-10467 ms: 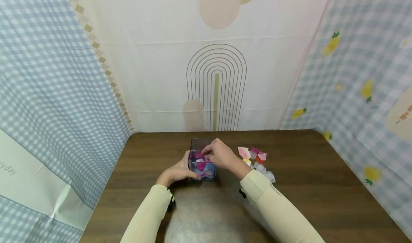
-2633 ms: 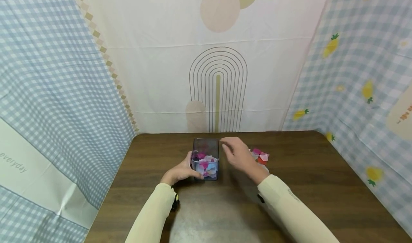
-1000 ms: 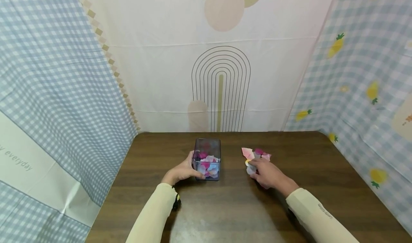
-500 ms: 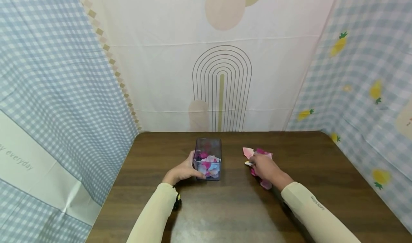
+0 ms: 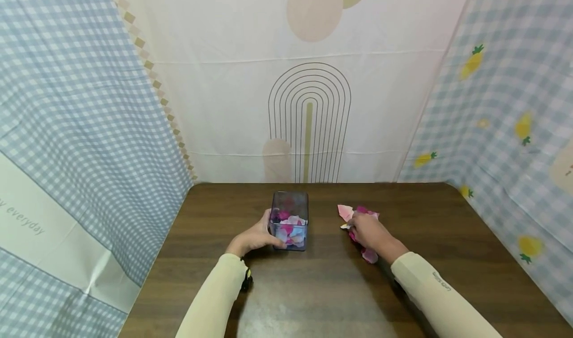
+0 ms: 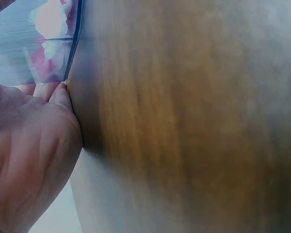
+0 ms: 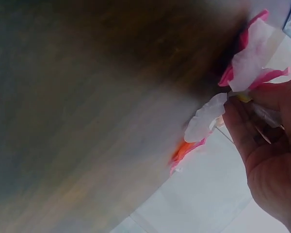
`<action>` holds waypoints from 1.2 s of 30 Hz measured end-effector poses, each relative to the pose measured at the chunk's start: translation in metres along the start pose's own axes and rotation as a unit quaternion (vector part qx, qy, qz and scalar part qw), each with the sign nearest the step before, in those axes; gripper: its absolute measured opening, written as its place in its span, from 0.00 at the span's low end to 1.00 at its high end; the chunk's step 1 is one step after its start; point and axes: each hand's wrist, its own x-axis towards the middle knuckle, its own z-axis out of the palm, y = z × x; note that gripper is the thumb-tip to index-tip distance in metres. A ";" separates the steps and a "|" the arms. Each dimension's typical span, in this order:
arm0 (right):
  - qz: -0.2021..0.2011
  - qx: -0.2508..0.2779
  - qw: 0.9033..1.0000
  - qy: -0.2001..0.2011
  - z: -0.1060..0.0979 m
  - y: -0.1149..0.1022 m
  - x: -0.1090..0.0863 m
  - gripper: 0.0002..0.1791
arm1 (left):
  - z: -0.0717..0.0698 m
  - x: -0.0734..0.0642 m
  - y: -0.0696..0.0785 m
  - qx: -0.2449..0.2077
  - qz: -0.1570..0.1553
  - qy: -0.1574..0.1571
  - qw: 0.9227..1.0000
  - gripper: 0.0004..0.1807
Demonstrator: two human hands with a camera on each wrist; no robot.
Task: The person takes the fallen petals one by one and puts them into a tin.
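A clear, bluish plastic box [image 5: 290, 202] stands mid-table, partly filled with pink, white and magenta artificial petals [image 5: 293, 222]. My left hand [image 5: 255, 237] grips its left side, thumb across the front. The left wrist view shows the palm [image 6: 31, 150] beside the box's wall [image 6: 9, 58]. To the right, my right hand [image 5: 371, 232] is over a small petal pile. In the right wrist view, thumb and fingers of this hand [image 7: 269, 150] pinch several white and magenta petals [image 7: 250, 58]. A pale pink petal [image 5: 345, 211] lies by the fingertips.
Magenta petals [image 5: 363, 210] lie behind my right hand. The brown wooden table [image 5: 309, 288] ends at a white patterned cloth [image 5: 224, 109] at the back. Blue checked cloths hang at both sides.
My right hand was in the box, then beside it, and has moved right to the pile and gathered petals. The box holds more petals than at first. My left hand keeps its grip.
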 end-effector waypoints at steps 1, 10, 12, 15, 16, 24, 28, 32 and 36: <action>0.003 0.004 1.000 -0.003 -0.001 0.000 0.000 0.07 | 0.000 0.000 0.000 -0.001 -0.002 0.000 1.000 0.64; 0.062 0.026 0.998 -0.003 -0.009 0.004 -0.003 0.10 | 0.002 0.003 -0.002 -0.009 -0.003 -0.006 1.000 0.64; 0.063 0.024 0.998 0.004 -0.014 0.003 -0.002 0.10 | 0.001 0.003 -0.001 -0.010 -0.003 -0.006 1.000 0.65; 0.060 0.027 0.998 0.020 -0.021 0.000 0.000 0.08 | -0.001 0.002 0.000 -0.005 -0.001 -0.004 1.000 0.66; 0.057 0.030 0.998 0.028 -0.024 -0.002 0.000 0.08 | -0.001 0.002 0.000 -0.004 -0.001 -0.005 1.000 0.66; 0.054 0.085 0.992 0.072 -0.047 -0.029 0.018 0.08 | -0.003 0.001 0.001 -0.007 0.001 -0.008 1.000 0.64; 0.031 0.098 0.990 0.094 -0.059 -0.053 0.031 0.07 | -0.001 0.001 0.001 -0.008 0.005 -0.007 1.000 0.63; -0.004 0.099 0.988 0.117 -0.064 -0.080 0.045 0.06 | 0.000 0.001 0.001 -0.009 0.004 -0.008 1.000 0.63; -0.041 0.093 0.988 0.120 -0.059 -0.102 0.058 0.06 | 0.001 0.001 0.000 -0.010 0.004 -0.003 1.000 0.63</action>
